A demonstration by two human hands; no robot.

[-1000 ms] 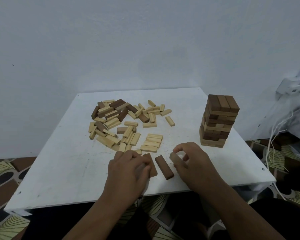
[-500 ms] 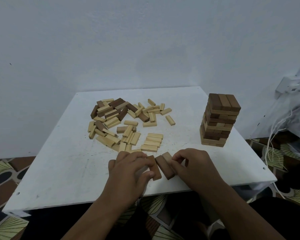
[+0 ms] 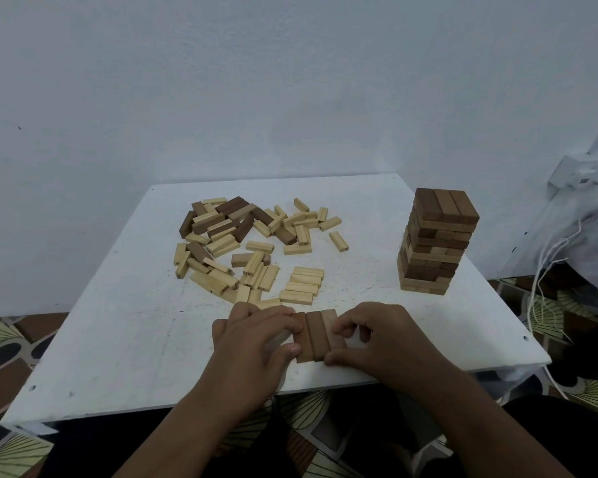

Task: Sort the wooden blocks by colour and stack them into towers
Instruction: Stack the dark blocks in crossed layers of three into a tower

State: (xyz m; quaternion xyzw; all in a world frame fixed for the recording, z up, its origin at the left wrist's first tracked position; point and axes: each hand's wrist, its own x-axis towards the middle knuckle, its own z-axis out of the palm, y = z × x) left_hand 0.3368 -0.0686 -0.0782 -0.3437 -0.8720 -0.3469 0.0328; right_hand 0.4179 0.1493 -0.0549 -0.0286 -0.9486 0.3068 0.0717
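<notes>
1. The loose pile of blocks (image 3: 252,243) lies at the far left of the table (image 3: 118,339), pale and dark pieces mixed together. In all likelihood this is the unsorted stock.
2. Just near of the pile, a short row of pale blocks (image 3: 302,284) lies flat, side by side, apparently pre-sorted for a pale tower.
3. The left hand (image 3: 252,343) presses against the left side of the three dark blocks (image 3: 316,334). Its fingers are curled over the leftmost block and its thumb rests at the near end.
4. The three dark blocks lie flat and parallel near the front edge, touching along their long sides. The two-sided hold probably squares them into one even layer, the likely base of a dark tower.
5. The right hand (image 3: 377,339) pinches the right side of the set, fingertips on the rightmost block, thumb at the near end.
6. A built tower (image 3: 435,243) stands far right, upright, well apart from the hands; it mixes both colours.
7. The table is a white board, scuffed and speckled. A plain pale wall (image 3: 290,81) stands behind it; patterned flooring (image 3: 11,339) shows below, and white cords (image 3: 546,270) hang at the right.
</notes>
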